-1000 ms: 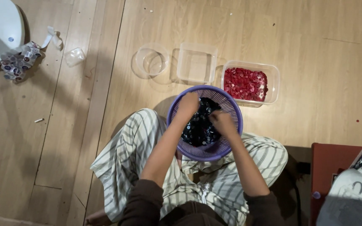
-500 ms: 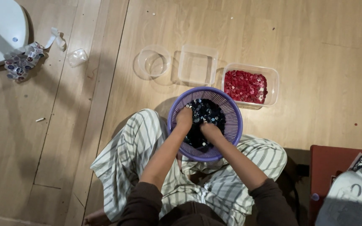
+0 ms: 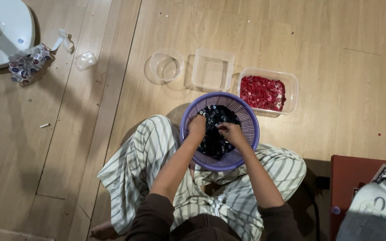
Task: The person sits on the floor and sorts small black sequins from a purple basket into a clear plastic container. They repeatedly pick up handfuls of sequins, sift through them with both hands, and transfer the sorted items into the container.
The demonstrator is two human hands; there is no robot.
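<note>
Below, both hands (image 3: pixel 215 129) in ribbed purple basket (image 3: pixel 246 116), dark buttons (image 3: pixel 214 138)

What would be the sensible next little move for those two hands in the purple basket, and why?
Probably to pinch up a few of the dark buttons. Both the left hand and the right hand are already down in the pile inside the purple basket, and two clear containers beside the tub of red buttons hold nothing.

A purple basket (image 3: pixel 246 117) holds dark buttons (image 3: pixel 214 134); red buttons (image 3: pixel 262 92) fill a clear tub; trousers (image 3: pixel 132 169) striped cream-grey.
</note>
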